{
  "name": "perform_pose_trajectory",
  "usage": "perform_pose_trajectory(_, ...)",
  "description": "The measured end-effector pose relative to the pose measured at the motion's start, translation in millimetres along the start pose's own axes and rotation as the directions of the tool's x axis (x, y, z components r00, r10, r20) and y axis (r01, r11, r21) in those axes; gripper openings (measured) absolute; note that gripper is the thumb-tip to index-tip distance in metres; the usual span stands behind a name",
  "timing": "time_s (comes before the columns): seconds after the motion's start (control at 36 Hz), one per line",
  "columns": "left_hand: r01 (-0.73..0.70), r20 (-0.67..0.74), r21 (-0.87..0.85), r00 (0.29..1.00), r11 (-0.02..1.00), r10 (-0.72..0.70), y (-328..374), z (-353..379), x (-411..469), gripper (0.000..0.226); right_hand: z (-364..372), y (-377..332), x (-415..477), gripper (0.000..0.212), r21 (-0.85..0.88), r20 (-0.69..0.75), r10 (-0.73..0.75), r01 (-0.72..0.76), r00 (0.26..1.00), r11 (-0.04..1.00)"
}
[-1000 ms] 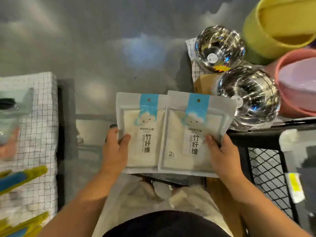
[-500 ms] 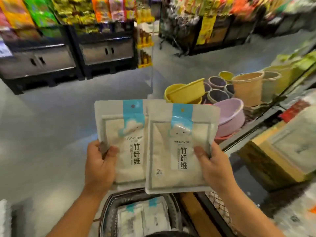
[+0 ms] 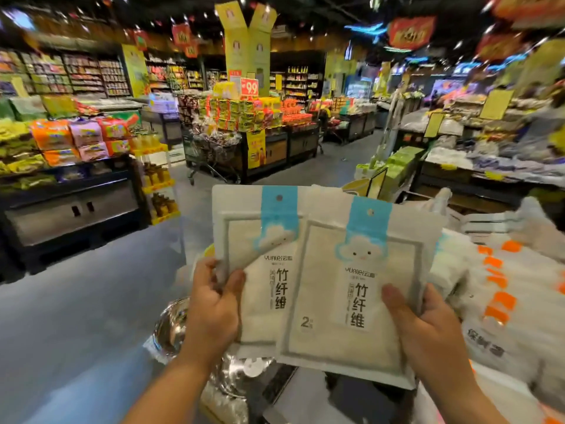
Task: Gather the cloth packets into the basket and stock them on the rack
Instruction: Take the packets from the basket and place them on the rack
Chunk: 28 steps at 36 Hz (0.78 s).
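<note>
Two white cloth packets with light blue header strips are held up side by side in front of me. My left hand (image 3: 214,304) grips the left packet (image 3: 260,240) at its lower left edge, thumb on the front. The right packet (image 3: 351,270) overlaps the left one, and my right hand (image 3: 428,328) holds it at its lower right edge, thumb on the front. The basket is out of view.
Shiny steel bowls (image 3: 171,328) lie below my left hand. White packaged goods with orange marks (image 3: 504,289) are stacked on the rack at right. A grey aisle floor (image 3: 76,301) spreads to the left, with black display stands (image 3: 67,209) and a trolley (image 3: 211,157) further off.
My view has swung up from the floor and basket to the shop aisle. Both hands have kept hold of the packets, which now sit higher and more to the right.
</note>
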<state>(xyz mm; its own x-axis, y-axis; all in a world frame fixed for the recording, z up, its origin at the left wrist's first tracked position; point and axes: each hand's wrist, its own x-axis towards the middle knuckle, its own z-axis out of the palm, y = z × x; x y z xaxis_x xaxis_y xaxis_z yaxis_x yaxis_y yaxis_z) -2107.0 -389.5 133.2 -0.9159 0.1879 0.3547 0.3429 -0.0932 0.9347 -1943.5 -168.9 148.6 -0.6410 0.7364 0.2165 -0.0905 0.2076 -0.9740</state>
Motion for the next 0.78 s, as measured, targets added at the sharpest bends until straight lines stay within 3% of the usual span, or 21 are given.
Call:
perform_pose_trajectory(0.08, -0.049, 0.085, -0.044, 0.995, 0.998, 0.053, 7, 55, 17, 0.024, -31, -5, 26, 0.018, 0.002, -0.067, -0.048, 0.048, 0.997, 0.999)
perform_pose_trajectory(0.25, -0.122, 0.163, -0.104, 0.977, 0.987, 0.138, 9, 158, 43, 0.015, -80, -1, 74, 0.016, 0.158, -0.171, -0.038, 0.066, 0.985, 0.985)
perform_pose_trajectory(0.5, -0.066, 0.361, -0.122, 0.926, 0.990, 0.107, -23, 265, 60, 0.014, -122, 62, 144, 0.047, 0.251, -0.302, 0.067, 0.011, 0.951, 0.968)
perform_pose_trajectory(0.58, 0.006, 0.420, -0.117, 0.907, 0.993, 0.044, -29, 291, 60, 0.022, -131, 98, 164, 0.041, 0.287, -0.278, 0.154, -0.071, 0.948, 0.955)
perform_pose_trajectory(0.72, 0.168, 0.540, 0.104, 0.818, 0.980, -0.198, -80, 315, 79, 0.019, -139, 140, 184, 0.080, 0.281, -0.267, 0.257, -0.180, 0.929, 0.943)
perform_pose_trajectory(0.78, 0.168, 0.548, 0.214, 0.795, 0.962, -0.260, -106, 321, 88, 0.014, -142, 161, 194, 0.050, 0.278, -0.325, 0.295, -0.208, 0.898, 0.938)
